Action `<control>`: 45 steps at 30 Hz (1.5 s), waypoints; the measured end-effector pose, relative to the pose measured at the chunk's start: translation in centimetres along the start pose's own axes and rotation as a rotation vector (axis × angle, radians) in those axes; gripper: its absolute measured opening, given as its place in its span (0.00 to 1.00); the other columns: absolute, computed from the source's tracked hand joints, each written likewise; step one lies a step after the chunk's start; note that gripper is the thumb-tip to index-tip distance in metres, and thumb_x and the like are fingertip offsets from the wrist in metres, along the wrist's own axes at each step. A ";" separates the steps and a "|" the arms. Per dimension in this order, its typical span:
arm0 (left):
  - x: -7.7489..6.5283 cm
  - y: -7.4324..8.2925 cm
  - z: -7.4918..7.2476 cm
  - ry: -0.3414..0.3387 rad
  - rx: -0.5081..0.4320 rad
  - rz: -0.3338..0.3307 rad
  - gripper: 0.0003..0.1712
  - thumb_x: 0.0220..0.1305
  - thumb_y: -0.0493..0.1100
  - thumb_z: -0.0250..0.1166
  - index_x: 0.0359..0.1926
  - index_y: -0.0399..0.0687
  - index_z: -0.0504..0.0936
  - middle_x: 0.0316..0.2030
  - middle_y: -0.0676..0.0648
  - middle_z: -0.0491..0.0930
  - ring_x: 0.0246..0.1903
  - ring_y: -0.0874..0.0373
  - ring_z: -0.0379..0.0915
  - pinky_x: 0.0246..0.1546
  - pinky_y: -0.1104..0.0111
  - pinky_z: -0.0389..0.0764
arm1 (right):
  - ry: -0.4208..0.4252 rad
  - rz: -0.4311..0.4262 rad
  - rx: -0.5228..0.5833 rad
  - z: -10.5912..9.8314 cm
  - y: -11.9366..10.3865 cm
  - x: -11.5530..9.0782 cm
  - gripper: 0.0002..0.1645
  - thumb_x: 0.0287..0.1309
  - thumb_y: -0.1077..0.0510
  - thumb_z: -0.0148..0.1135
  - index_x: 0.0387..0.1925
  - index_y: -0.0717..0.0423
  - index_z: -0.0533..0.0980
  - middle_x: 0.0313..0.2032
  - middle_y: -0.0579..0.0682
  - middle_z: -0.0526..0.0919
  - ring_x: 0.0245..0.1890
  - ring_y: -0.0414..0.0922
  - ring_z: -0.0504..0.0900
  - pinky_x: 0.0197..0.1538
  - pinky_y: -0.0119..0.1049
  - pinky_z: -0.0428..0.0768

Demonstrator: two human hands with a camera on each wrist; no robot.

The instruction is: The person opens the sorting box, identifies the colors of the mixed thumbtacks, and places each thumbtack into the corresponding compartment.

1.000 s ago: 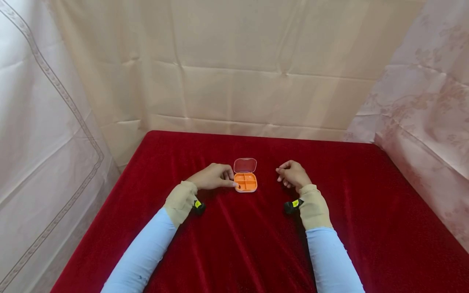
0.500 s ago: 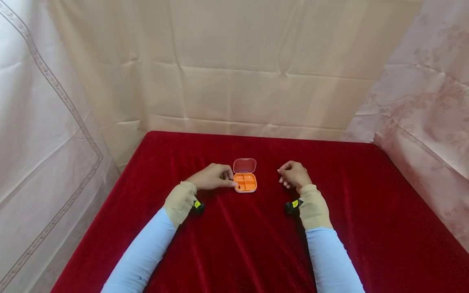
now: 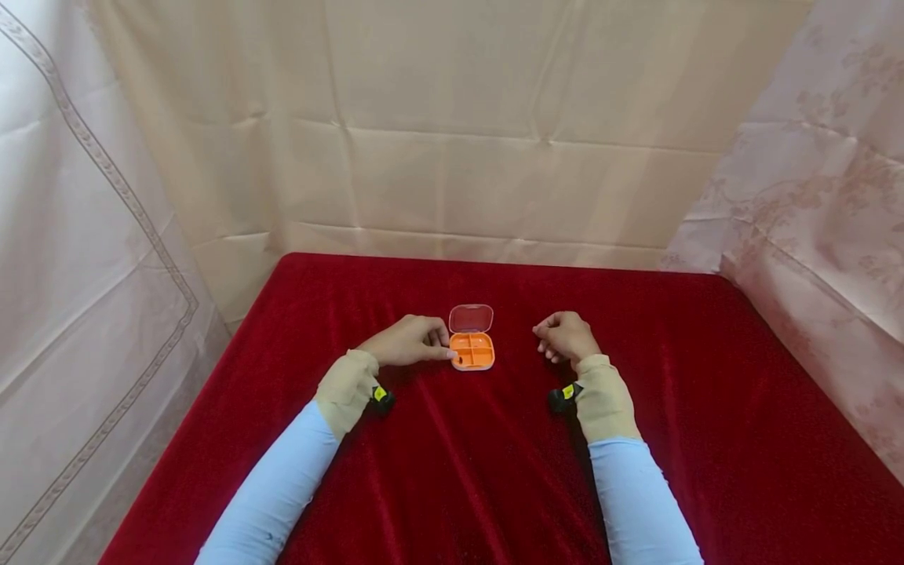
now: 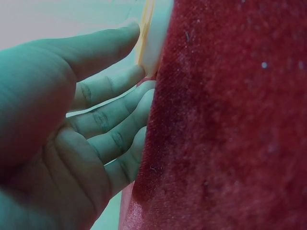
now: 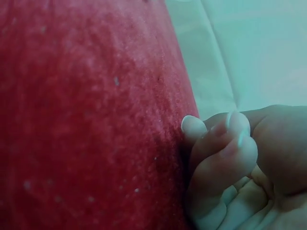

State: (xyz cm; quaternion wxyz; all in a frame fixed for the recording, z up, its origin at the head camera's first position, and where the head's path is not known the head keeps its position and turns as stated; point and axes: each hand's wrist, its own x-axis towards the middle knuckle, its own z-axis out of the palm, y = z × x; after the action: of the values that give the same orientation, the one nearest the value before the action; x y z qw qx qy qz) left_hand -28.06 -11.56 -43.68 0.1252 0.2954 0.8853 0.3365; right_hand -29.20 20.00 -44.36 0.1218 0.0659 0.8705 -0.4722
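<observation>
A small orange pill box (image 3: 472,361) with four-way dividers stands on the red cloth, its clear lid (image 3: 471,318) tipped back. A tiny dark item (image 3: 461,360) lies in its front-left compartment. My left hand (image 3: 407,340) holds the box by its left side; the thumb is at the rim and the index fingertip against the wall in the left wrist view, where only the box's edge (image 4: 145,36) shows. To the right of the box, apart from it, my right hand (image 3: 569,337) rests low over the cloth with loosely curled fingers (image 5: 223,165). I see nothing held there.
Red velvet cloth (image 3: 494,471) covers the table. Beige fabric (image 3: 452,141) hangs behind it, with pale patterned curtains at both sides. Small black wrist cameras (image 3: 382,400) hang under both wrists.
My right hand shifts only very slightly from side to side. The left hand and the pill box stay in place, and the lid remains up.
</observation>
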 end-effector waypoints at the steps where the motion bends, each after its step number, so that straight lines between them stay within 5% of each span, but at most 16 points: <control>1: 0.0 0.0 0.0 0.000 -0.001 -0.002 0.14 0.62 0.55 0.68 0.39 0.52 0.79 0.32 0.54 0.80 0.35 0.59 0.74 0.36 0.70 0.75 | -0.009 -0.001 0.013 -0.1 0.0 0.0 0.12 0.68 0.57 0.56 0.43 0.63 0.77 0.22 0.51 0.80 0.15 0.37 0.72 0.22 0.32 0.74; 13: -0.1 0.2 -0.1 -0.016 0.016 -0.024 0.14 0.62 0.55 0.67 0.40 0.52 0.79 0.34 0.54 0.80 0.36 0.60 0.74 0.37 0.70 0.75 | -0.155 -0.055 0.200 -1.0 0.5 0.0 0.19 0.70 0.53 0.56 0.46 0.69 0.74 0.24 0.48 0.76 0.17 0.34 0.67 0.20 0.26 0.68; 19: -0.1 0.3 -0.1 -0.020 0.020 -0.032 0.13 0.62 0.54 0.68 0.40 0.53 0.79 0.34 0.54 0.80 0.36 0.60 0.74 0.37 0.71 0.74 | -0.268 -0.047 0.526 -1.3 0.9 0.5 0.21 0.70 0.55 0.55 0.51 0.71 0.69 0.24 0.46 0.72 0.16 0.34 0.62 0.19 0.24 0.61; 24: 0.0 0.1 0.0 -0.018 0.024 -0.030 0.14 0.62 0.55 0.67 0.40 0.53 0.79 0.34 0.54 0.80 0.36 0.61 0.74 0.38 0.71 0.75 | -0.350 -0.017 0.730 -1.6 1.1 0.7 0.14 0.70 0.56 0.55 0.45 0.65 0.70 0.23 0.46 0.71 0.15 0.34 0.60 0.17 0.23 0.59; 37: 0.1 -0.3 0.0 -0.019 0.028 -0.022 0.14 0.62 0.56 0.67 0.40 0.53 0.79 0.34 0.55 0.80 0.36 0.60 0.75 0.38 0.71 0.75 | -0.492 -0.027 0.839 -1.4 0.9 0.5 0.09 0.74 0.58 0.48 0.40 0.61 0.70 0.24 0.48 0.71 0.16 0.35 0.58 0.17 0.23 0.59; 45: 0.1 -0.2 -0.1 -0.023 0.015 -0.023 0.15 0.62 0.56 0.67 0.40 0.53 0.79 0.33 0.55 0.79 0.36 0.59 0.74 0.37 0.70 0.75 | -0.656 -0.091 0.975 -1.8 1.0 0.5 0.17 0.78 0.58 0.37 0.35 0.57 0.71 0.24 0.48 0.70 0.19 0.37 0.53 0.19 0.24 0.57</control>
State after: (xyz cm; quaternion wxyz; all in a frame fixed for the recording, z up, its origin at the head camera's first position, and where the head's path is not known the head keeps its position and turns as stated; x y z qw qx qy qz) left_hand -28.30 -11.68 -43.75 0.1368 0.2898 0.8898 0.3249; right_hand -29.70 22.08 -44.32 0.3201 -0.0725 0.4716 -0.8185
